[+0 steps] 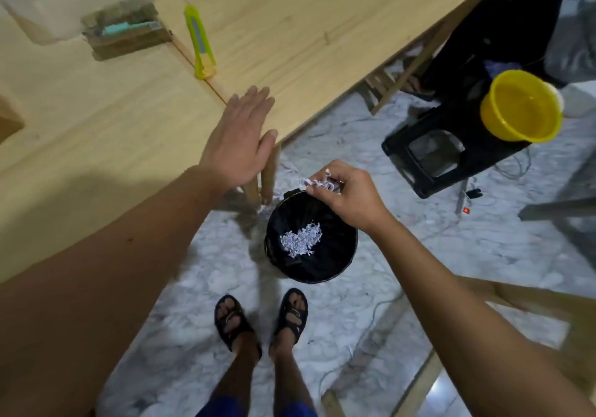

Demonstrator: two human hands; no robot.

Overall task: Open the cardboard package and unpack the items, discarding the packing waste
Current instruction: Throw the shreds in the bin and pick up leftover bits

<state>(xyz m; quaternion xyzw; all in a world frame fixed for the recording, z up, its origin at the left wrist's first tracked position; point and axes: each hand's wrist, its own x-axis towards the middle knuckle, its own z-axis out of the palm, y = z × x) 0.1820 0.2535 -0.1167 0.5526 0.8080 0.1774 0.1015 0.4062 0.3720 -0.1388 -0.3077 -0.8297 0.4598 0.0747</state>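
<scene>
The right hand (350, 195) has its fingers (317, 187) pinched around a tuft of white shredded paper (319, 183), held over the far rim of a black bin (342, 265) on the floor; more shreds lie inside it. The left hand (240, 137) is flat, fingers spread and empty, on the bench (306, 29) edge. Behind it a yellow-green utility knife (199, 44) lies lengthwise away from the person, beside a blurred open cardboard package (127, 31). No writing is legible.
</scene>
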